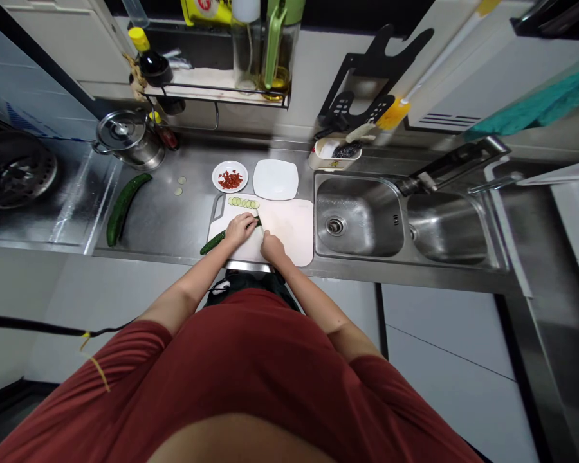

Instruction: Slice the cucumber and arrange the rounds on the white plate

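Observation:
My left hand (240, 229) presses down on a cucumber (213, 243) with its fingers wrapped over it. The cucumber lies slantwise on the white cutting board (294, 241), one end sticking out past the left edge. In my right hand (273, 247) is a knife (261, 222), its narrow blade upright against the cucumber's cut end; most of the handle is hidden in the fist. A row of overlapping cucumber slices (244, 202) lies at the board's upper left. Behind the board stand a white plate of chopped red pieces (230, 180) and a bare white square plate (275, 179).
A second cucumber (125, 207) lies on the steel counter at left, with two loose pale slices (180, 186) nearby. A lidded steel pot (128, 136) stands behind it. The double sink (357, 215) adjoins the board's right side. Bottles fill the wall rack (222, 92).

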The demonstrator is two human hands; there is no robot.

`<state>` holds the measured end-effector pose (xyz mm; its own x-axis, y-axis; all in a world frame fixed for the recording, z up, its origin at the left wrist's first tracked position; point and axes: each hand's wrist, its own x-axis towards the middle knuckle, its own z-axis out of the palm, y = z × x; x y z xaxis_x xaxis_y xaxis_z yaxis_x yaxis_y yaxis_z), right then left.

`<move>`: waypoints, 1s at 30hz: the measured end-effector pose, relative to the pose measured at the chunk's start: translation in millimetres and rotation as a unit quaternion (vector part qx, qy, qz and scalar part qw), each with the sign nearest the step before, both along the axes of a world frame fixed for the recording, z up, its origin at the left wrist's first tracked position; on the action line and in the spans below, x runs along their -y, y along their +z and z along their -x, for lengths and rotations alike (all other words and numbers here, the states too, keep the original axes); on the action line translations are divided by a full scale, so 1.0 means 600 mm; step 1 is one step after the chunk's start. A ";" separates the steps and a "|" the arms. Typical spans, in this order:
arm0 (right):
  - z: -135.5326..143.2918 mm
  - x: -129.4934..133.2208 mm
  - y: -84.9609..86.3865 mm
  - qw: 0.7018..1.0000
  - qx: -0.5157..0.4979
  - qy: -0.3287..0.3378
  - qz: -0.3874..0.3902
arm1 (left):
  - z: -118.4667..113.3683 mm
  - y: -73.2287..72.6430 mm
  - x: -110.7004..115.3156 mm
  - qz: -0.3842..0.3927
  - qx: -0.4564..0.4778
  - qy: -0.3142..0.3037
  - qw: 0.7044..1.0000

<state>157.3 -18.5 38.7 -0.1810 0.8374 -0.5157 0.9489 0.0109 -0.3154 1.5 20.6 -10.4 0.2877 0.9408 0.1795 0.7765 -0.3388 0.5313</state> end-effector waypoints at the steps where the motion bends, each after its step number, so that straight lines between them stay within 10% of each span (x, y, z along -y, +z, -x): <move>1: 0.000 -0.001 0.000 1.000 0.001 0.000 -0.001 | 0.000 0.000 0.000 -0.001 0.001 0.000 1.000; 30: -0.001 0.022 -0.009 1.000 0.017 -0.009 0.005 | 0.000 -0.002 0.002 -0.004 0.006 0.008 1.000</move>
